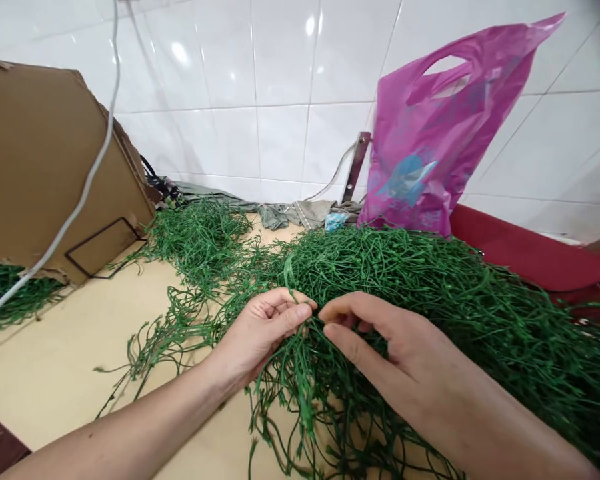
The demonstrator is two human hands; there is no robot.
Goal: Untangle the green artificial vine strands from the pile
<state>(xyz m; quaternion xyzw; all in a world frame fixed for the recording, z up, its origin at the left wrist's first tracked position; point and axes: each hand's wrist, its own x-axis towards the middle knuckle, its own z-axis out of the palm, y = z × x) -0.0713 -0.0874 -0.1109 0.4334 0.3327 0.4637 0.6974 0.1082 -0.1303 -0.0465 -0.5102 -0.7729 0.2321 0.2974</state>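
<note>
My left hand (275, 327) is closed, thumb against index finger, pinching a thin green artificial stem (289, 272) whose leafy tip pokes up above the fingers. More stems hang just below this hand. Close by on the right, my right hand (380, 333) has its thumb and index fingertips drawn together in a pinch; anything between them is too small to make out. Both hands are over the front of a large heap of green stems (410, 267), thin and plastic-looking with small forked tips.
A smaller pile of stems (200, 233) lies back left beside a cardboard box (40, 153). A white cable (97, 163) crosses the box. Behind the heap stand a pink plastic bag (430, 127) and a metal bracket (356, 167). A red surface (530, 250) is at right, before a tiled wall (280, 60).
</note>
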